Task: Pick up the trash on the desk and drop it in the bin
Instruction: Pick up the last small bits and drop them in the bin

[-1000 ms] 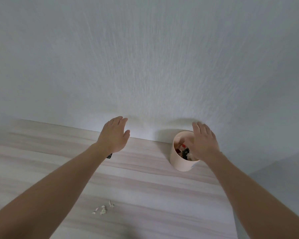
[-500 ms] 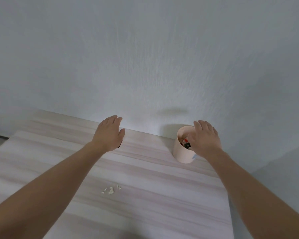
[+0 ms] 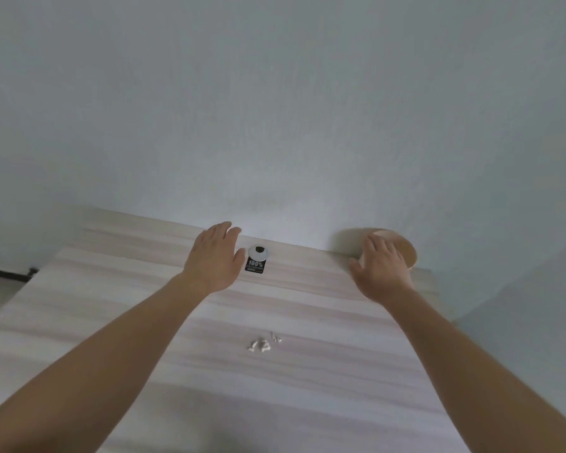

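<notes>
A small pink round bin (image 3: 404, 253) stands at the desk's far right corner against the wall. My right hand (image 3: 382, 269) hovers in front of it with fingers spread, covering most of it and holding nothing. My left hand (image 3: 213, 256) is flat and empty above the far middle of the desk. Just right of it lies a black label with "100%" on it (image 3: 255, 267), below a white-ringed hole (image 3: 258, 252). Several small white paper scraps (image 3: 262, 343) lie in the middle of the desk, nearer me than both hands.
The pale wood-grain desk (image 3: 118, 308) butts against a plain white wall (image 3: 275, 109). Its right edge drops off beside the bin. A dark cable (image 3: 7, 273) runs along the floor at the far left.
The view has swung so the desk sits more centred. My left hand shifted left and uncovered the black label. My right hand now hides the bin's contents.
</notes>
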### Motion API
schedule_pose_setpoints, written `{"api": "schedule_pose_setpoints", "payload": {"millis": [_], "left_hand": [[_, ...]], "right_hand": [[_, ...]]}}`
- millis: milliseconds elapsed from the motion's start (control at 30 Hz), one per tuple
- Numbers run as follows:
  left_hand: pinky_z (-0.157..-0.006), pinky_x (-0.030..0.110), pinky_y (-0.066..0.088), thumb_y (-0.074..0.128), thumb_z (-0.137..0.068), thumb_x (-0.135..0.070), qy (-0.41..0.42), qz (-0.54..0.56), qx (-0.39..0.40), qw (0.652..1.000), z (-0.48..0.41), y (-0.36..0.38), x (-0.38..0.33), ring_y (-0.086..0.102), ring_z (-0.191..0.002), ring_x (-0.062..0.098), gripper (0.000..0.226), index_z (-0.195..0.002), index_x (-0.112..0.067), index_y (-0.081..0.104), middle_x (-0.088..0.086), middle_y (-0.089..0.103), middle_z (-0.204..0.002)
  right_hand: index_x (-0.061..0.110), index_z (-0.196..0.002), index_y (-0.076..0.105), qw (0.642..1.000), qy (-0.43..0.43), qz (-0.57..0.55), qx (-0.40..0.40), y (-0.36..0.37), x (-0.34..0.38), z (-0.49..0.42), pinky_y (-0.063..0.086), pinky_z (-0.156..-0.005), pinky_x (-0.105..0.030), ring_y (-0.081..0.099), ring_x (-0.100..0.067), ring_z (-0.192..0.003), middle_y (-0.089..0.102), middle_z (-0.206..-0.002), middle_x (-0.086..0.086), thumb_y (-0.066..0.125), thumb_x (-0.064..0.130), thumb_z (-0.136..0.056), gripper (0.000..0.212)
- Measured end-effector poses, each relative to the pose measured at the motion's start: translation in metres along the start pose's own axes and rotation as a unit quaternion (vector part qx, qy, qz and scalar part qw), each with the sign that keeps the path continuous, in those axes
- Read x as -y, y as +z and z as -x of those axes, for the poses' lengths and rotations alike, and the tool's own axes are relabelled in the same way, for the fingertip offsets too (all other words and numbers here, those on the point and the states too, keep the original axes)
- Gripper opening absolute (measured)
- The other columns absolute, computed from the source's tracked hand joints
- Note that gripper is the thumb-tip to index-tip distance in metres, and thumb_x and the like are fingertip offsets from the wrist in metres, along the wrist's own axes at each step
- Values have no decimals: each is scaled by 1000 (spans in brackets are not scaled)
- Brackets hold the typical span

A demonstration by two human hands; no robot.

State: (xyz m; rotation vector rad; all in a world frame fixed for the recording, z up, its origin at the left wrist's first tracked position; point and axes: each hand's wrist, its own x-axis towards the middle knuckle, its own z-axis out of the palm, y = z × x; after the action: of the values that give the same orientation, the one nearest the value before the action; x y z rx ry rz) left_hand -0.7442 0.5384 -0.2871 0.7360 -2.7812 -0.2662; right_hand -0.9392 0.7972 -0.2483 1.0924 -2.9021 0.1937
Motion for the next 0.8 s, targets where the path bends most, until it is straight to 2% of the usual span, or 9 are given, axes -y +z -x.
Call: {"api": "schedule_pose_setpoints", "payload": {"millis": [200,433,633,800], "left_hand": [[-110,46,31,49,-92,-29,24,10,29,999,34,18,35,39,-132,33,48,-134,-7,45,17,44,-142],[-108,46,35,48,-91,-30,41,28,81,995,59,67,29,42,-130,33,48,-133,-6,45,16,46,-139],[-105,43,35,49,-92,-30,1,19,149,989,79,99,15,41,-129,31,49,-136,-8,41,13,43,-142],[-97,43,42,47,-93,-30,-36,15,209,977,88,126,8,43,-123,31,50,-137,-10,36,10,39,-142]], "right_hand": [[12,-143,34,999,-17,-14,39,31,51,40,27,-112,-38,32,-25,-136,38,-147,-6,43,38,-95,56],[15,-147,27,995,-22,6,100,73,44,64,21,-116,-38,25,-21,-141,31,-152,-2,39,39,-95,58],[14,-149,24,986,-29,-20,161,114,26,62,21,-117,-39,23,-21,-143,28,-155,-3,39,38,-96,60],[14,-147,27,978,-52,-33,201,148,19,51,23,-116,-38,25,-23,-142,30,-153,-3,42,37,-94,60]]}}
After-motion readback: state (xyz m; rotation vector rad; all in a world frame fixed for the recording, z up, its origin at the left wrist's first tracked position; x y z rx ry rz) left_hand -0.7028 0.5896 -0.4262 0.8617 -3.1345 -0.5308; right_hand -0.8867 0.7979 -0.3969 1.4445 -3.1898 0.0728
